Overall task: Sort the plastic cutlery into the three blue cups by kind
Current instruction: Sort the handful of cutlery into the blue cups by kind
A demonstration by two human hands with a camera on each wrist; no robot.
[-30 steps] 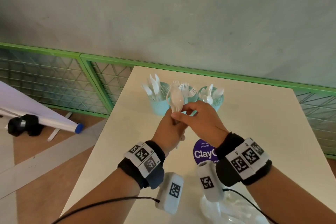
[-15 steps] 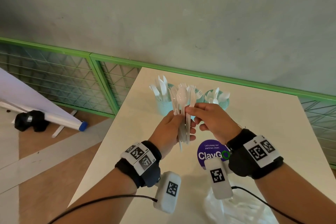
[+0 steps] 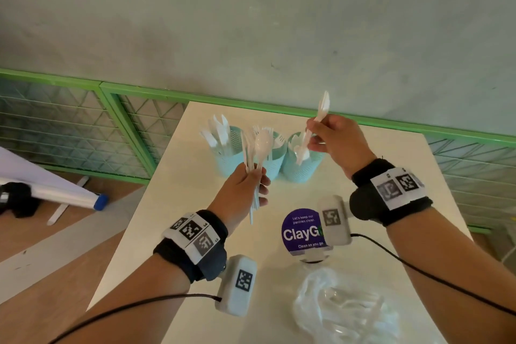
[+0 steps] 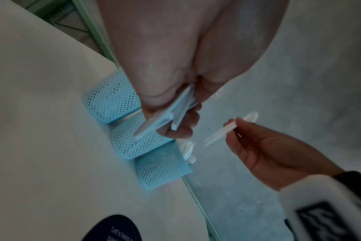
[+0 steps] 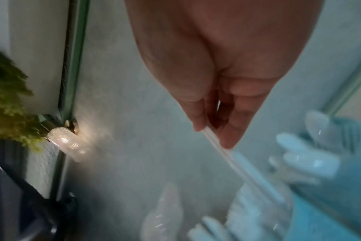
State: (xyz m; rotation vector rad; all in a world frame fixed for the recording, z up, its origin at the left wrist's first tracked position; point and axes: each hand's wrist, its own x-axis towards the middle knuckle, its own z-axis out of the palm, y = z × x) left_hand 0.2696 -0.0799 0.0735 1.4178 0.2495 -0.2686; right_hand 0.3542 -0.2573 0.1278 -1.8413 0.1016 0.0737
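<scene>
Three blue mesh cups stand in a row at the table's far end: the left cup (image 3: pixel 230 152) has knives, the middle cup (image 3: pixel 275 167) forks, the right cup (image 3: pixel 305 172) spoons. My left hand (image 3: pixel 258 184) grips a bundle of white cutlery (image 3: pixel 255 153) upright in front of the middle cup, with a spoon at the front. My right hand (image 3: pixel 312 134) pinches a single white spoon (image 3: pixel 321 112), bowl up, its handle end pointing down over the right cup. In the right wrist view the fingers (image 5: pixel 229 137) pinch the handle (image 5: pixel 243 166) above the spoons in the cup (image 5: pixel 311 163).
A purple ClayGo sign (image 3: pixel 300 233) stands mid-table near my right wrist. A crumpled clear plastic bag (image 3: pixel 346 310) lies at the near right. A green railing (image 3: pixel 251 103) runs behind the table. On the floor at the left lies a rolled banner (image 3: pixel 55 193).
My right hand has drawn one spoon out of the bundle and carried it up and to the right, over the right cup. The left hand still holds the bundle.
</scene>
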